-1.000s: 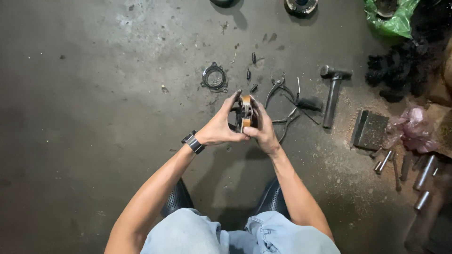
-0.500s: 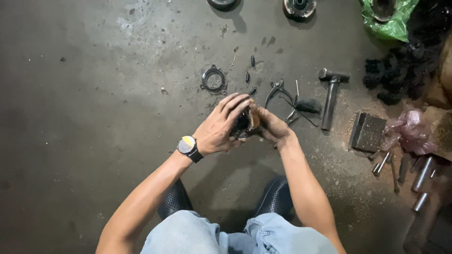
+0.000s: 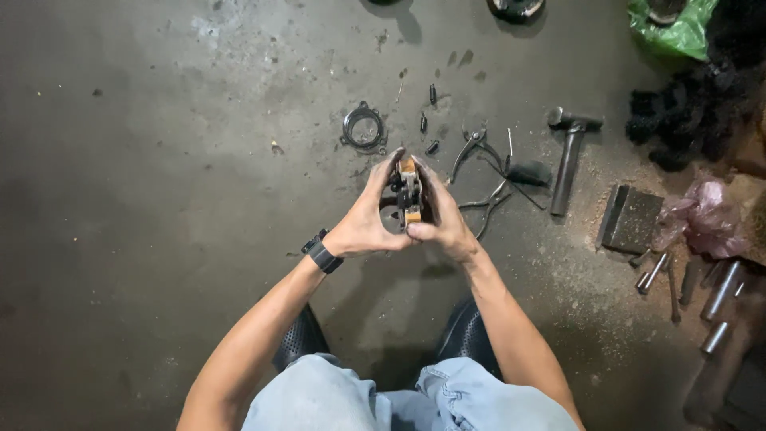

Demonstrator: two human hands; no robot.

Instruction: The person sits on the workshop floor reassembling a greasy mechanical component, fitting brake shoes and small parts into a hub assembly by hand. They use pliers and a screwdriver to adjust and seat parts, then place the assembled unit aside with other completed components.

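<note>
Both hands hold one small metal part [image 3: 409, 194] edge-on above the concrete floor; it is dark with brown-orange faces, roughly ring-shaped. My left hand [image 3: 369, 217], with a black wristwatch on its wrist, grips the part's left side. My right hand [image 3: 443, 221] grips its right side, thumb at the bottom. Much of the part is hidden between the palms.
On the floor just beyond lie a metal ring gasket [image 3: 363, 128], several small dark bolts [image 3: 424, 124], pliers [image 3: 472, 146], and a hammer [image 3: 568, 156]. A dark block [image 3: 630, 219], metal rods [image 3: 722, 291], pink plastic [image 3: 706, 211] and a green bag [image 3: 672, 24] sit at right.
My left hand, which lay over the top of the part half a second ago, has turned back to its side. The part again stands edge-on between both hands.
</note>
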